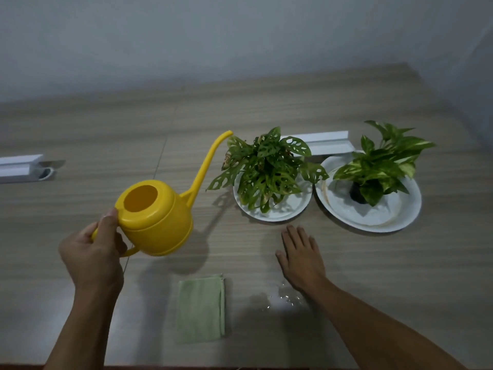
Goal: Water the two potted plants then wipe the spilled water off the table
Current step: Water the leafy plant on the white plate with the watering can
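My left hand [92,252] grips the handle of a yellow watering can [157,214], held above the table with its long spout tip close to the leaves of the left plant [264,166]. That holey-leaved plant stands on a white plate [290,210]. The right plant [384,166], with variegated leaves and a dark pot, stands on a larger white plate [397,217]. Flat on the table in front of the left plate lies my right hand [301,259], fingers spread. A puddle of spilled water [284,299] glistens beside my right wrist. A folded green cloth [201,308] lies near the front edge.
The wooden table [266,108] meets a pale wall at the back. A white profile bar [320,144] lies behind the plants, another white bar [21,168] at the far left. The table's front edge runs along the bottom of the view.
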### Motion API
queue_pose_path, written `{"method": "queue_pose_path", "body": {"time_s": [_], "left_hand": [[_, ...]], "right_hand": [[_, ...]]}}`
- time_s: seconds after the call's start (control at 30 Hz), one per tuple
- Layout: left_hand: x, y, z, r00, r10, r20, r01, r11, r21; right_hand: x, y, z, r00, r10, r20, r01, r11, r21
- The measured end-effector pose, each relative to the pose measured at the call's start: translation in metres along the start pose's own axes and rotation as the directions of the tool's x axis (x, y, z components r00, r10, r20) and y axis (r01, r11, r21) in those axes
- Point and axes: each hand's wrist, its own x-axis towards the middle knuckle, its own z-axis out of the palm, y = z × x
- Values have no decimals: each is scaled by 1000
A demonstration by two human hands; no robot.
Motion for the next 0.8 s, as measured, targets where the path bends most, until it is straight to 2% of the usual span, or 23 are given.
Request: {"method": "queue_pose_path", "body": {"time_s": [0.17, 0.33, 0.63, 0.8], "left_hand": [[7, 11, 18, 998, -43, 49, 43, 999, -2], [14, 15, 33, 998, -22, 55, 20, 999, 32], [37, 24, 41, 992, 14, 126, -39, 979, 200], [50, 34, 45, 980, 55, 192, -121, 928, 351]], "right_hand": [[6, 9, 15, 1000, 1, -13, -1, 1000, -19], [11, 17, 21, 999, 3, -50, -3, 1000, 3], [10, 21, 27, 994, 10, -107, -6, 999, 40], [8, 21, 27, 992, 7, -127, -3, 1000, 29]]}}
